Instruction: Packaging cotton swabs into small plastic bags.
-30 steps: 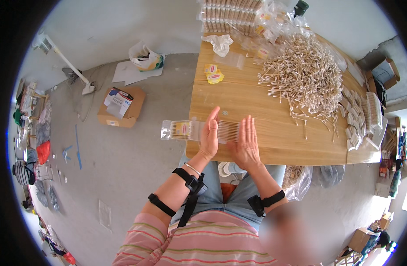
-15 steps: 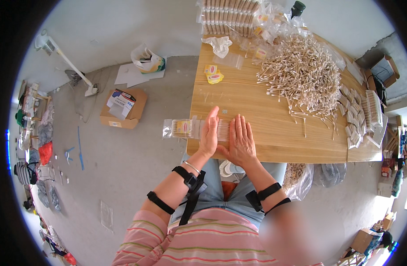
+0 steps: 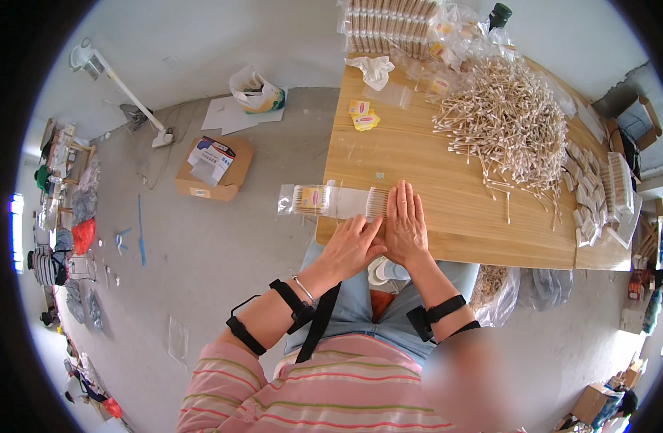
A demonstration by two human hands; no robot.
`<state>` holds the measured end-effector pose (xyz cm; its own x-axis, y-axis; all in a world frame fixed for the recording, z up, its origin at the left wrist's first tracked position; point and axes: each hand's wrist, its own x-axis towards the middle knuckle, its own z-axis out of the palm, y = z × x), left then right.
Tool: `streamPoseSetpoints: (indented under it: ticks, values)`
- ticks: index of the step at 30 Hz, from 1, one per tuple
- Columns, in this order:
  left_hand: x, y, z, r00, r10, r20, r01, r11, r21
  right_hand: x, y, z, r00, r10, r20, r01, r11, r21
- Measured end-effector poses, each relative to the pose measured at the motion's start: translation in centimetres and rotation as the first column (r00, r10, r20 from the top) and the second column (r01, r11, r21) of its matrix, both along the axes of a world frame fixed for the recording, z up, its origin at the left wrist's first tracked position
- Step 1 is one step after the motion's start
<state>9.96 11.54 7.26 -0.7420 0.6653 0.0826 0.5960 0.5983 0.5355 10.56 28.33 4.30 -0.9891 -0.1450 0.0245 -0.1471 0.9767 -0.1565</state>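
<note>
A short row of cotton swabs (image 3: 375,202) lies side by side near the table's front left corner. My right hand (image 3: 406,220) is laid flat along the row's right side, its fingers straight and together. My left hand (image 3: 352,249) is at the near end of the row, fingers bent and a little apart, fingertips touching or almost touching the swabs. A pale flat strip (image 3: 352,203) lies left of the row. It runs to a clear packet (image 3: 303,200) of swabs with a yellow label, which juts past the table's left edge.
A big heap of loose swabs (image 3: 508,123) covers the right part of the wooden table (image 3: 411,162). Yellow cards (image 3: 365,119) and a crumpled tissue (image 3: 375,70) lie farther back. Filled packets (image 3: 389,29) stand at the far edge. A cardboard box (image 3: 223,184) sits on the floor at left.
My left hand has left its edge-on place left of the row and come down to the near end. The row looks narrower, and the pale strip shows. The whole view has shifted slightly.
</note>
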Motion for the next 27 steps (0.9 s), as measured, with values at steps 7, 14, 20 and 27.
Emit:
streamPoseSetpoints:
  ticks: [7,14,20,27]
  values:
    - [0.26,0.26,0.09,0.999,0.008,-0.038,-0.010,0.998,-0.067,0.00,-0.06,-0.04,1.000,-0.011,0.006,0.011,0.999,0.047]
    - [0.16,0.50,-0.06,0.999,0.011,-0.031,-0.014,0.995,-0.097,0.00,0.04,-0.41,1.000,-0.022,-0.002,0.022,1.000,-0.001]
    - [0.01,0.33,-0.38,0.998,-0.003,-0.069,-0.003,0.997,-0.076,0.04,-0.07,-0.10,1.000,-0.021,0.010,0.021,0.999,-0.025]
    - [-0.39,0.82,0.28,1.000,-0.008,-0.020,0.004,0.983,-0.184,0.05,0.01,-0.45,1.000,-0.016,-0.022,0.016,1.000,0.014]
